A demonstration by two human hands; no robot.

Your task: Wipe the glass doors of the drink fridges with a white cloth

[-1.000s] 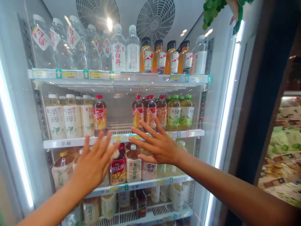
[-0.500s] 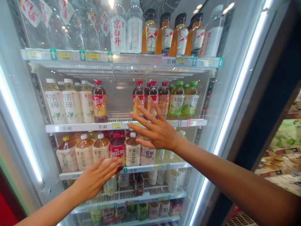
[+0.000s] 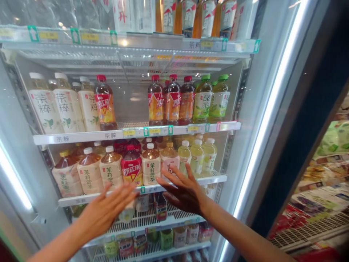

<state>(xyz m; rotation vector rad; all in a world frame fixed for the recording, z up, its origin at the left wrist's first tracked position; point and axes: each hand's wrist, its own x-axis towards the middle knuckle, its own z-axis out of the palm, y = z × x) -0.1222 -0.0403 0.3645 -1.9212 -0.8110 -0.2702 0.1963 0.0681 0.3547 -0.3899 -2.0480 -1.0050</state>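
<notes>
Both hands reach toward a lit drinks cooler, neither holding anything. My left hand (image 3: 110,205) is flat, fingers stretched out to the right, in front of the third shelf's front edge (image 3: 81,199). Just above it stand a red-capped iced tea bottle (image 3: 132,167) and white-capped tea bottles (image 3: 110,169). My right hand (image 3: 184,189) has its fingers spread, palm toward the shelves. It overlaps the lower part of a pink-labelled bottle (image 3: 169,160); whether it touches anything I cannot tell. Right of that bottle are pale yellow bottles (image 3: 196,154).
The shelf above carries white-labelled tea bottles (image 3: 64,105), red-capped iced tea bottles (image 3: 173,102) and green tea bottles (image 3: 203,100). Shelf rails (image 3: 136,133) jut forward across the cooler. A bright light strip (image 3: 269,112) runs up the right side. Packaged goods (image 3: 321,196) sit on racks at far right.
My right hand has dropped from the second shelf's edge to the third shelf's level. My left hand has shifted slightly left and down. The view has moved closer and tilted lower.
</notes>
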